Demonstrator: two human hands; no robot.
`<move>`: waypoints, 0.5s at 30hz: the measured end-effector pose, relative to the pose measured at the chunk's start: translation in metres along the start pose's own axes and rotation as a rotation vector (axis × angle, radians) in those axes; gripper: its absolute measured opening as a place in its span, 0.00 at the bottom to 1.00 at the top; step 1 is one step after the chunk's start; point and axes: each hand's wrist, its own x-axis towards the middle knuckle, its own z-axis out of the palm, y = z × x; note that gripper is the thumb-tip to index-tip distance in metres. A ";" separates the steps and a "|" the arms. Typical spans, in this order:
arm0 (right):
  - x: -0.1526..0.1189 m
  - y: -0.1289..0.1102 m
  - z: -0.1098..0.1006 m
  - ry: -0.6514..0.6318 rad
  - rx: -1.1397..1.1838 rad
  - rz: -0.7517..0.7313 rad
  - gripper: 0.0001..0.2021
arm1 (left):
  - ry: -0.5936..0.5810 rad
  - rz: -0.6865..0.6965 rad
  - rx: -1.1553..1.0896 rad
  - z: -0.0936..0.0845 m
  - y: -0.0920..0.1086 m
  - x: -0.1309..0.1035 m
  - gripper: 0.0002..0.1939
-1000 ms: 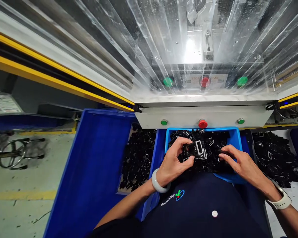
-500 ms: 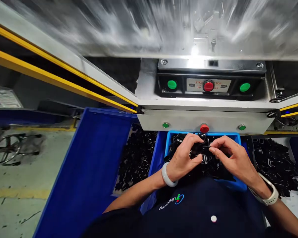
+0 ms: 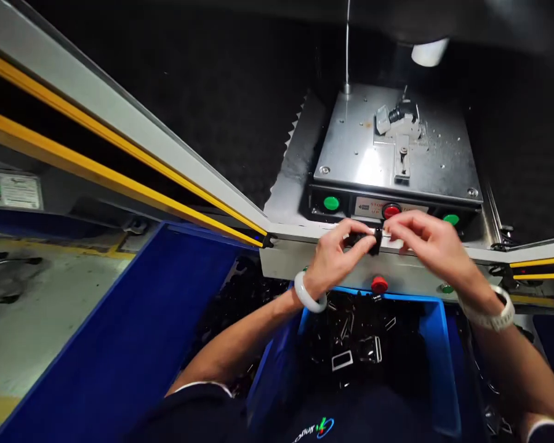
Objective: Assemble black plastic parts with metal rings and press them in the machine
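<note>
My left hand [image 3: 335, 257] pinches a small black plastic part [image 3: 375, 242] between thumb and fingertips, in front of the machine's front panel. My right hand [image 3: 429, 243] is beside it on the right, its thumb and fingers closed near the part's end; what lies between them is too small to make out. Below both hands stands a light blue bin [image 3: 436, 326] with black plastic parts, some with a bright rectangular frame [image 3: 342, 360]. Beyond the hands, a metal fixture plate [image 3: 351, 147] carries a light-coloured holder [image 3: 404, 128] with a dark piece in it.
Green buttons [image 3: 331, 203] and a red button [image 3: 391, 211] line the fixture's front, with a red stop button [image 3: 379, 284] lower down. Yellow-striped guard bars [image 3: 166, 169] slant along the left. A dark blue bin [image 3: 120, 326] stands at the left.
Both hands have risen from above the light blue bin to the machine's edge. The blurred metal surface overhead has gone from view, and the fixture plate with its holder now shows.
</note>
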 end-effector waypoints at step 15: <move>0.045 -0.018 -0.080 0.256 -0.613 -0.279 0.24 | 0.278 -0.055 0.003 0.006 0.004 0.277 0.07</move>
